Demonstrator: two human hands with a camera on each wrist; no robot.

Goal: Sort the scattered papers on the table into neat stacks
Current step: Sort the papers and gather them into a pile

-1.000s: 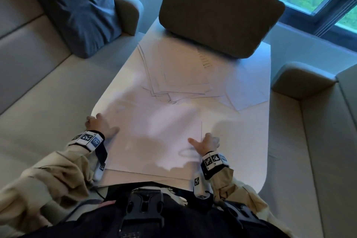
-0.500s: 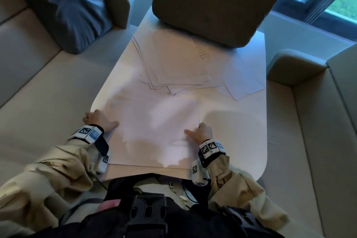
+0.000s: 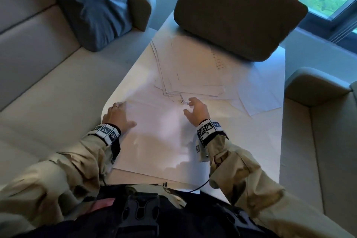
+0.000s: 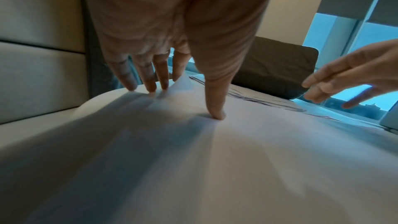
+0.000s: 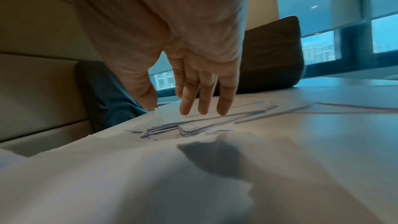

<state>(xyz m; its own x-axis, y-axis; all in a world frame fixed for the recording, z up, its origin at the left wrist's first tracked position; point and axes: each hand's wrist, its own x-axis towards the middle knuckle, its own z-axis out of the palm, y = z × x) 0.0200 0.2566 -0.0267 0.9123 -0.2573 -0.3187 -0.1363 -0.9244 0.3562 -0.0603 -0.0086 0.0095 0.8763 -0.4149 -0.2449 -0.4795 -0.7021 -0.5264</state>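
Nearest the person, a near stack of papers (image 3: 160, 141) lies on the white table (image 3: 257, 141), its near edge just inside the table's near edge. The left hand (image 3: 117, 116) rests on that stack's left side by the table's rounded left corner, fingers straight and spread, thumb (image 4: 215, 108) and fingertips (image 4: 150, 86) pressing flat on the top sheet; a ring shows on one finger. Further up the table, the right hand (image 3: 199, 110) hovers over the far end of the near stack, fingers loosely extended and parted, holding nothing; in the right wrist view its fingertips (image 5: 202, 106) hang just above the near corner of the scattered papers (image 3: 193, 67). Those sheets lie fanned and overlapping across the middle and far part of the table, with stepped corners pointing toward the near stack and more loose sheets spread toward the table's right edge. Beyond them, a dark grey cushion (image 3: 239, 11) sits on the table's far end, overlapping the far sheets. Off the table's far left corner, a blue cushion (image 3: 96, 4) leans on the beige sofa (image 3: 48, 63).
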